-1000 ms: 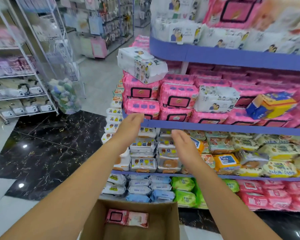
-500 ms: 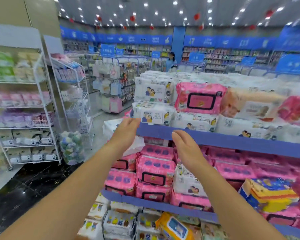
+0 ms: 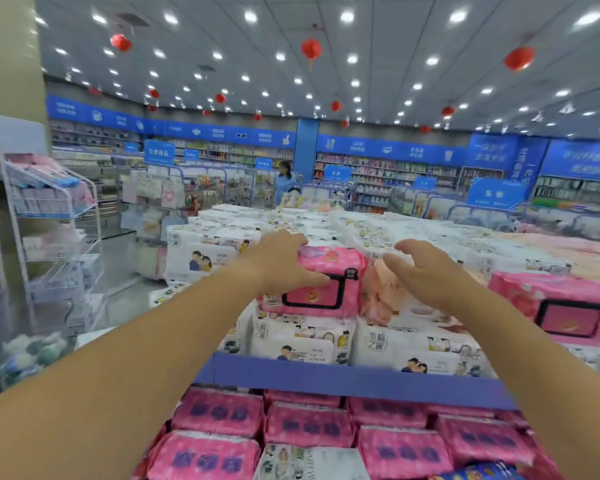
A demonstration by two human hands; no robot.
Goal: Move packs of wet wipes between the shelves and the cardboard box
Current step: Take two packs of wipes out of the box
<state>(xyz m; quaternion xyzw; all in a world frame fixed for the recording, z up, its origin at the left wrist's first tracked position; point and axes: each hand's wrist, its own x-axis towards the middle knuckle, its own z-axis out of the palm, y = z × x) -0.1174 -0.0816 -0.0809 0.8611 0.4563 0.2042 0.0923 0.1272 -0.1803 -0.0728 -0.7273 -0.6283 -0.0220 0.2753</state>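
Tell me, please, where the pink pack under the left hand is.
Centre of the head view, top shelf: the pink pack lies on white packs, left hand on its left end, peach pack just right of it.

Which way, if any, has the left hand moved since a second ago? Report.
Yes: the left hand rose past the top shelf's blue edge onto the pink pack.
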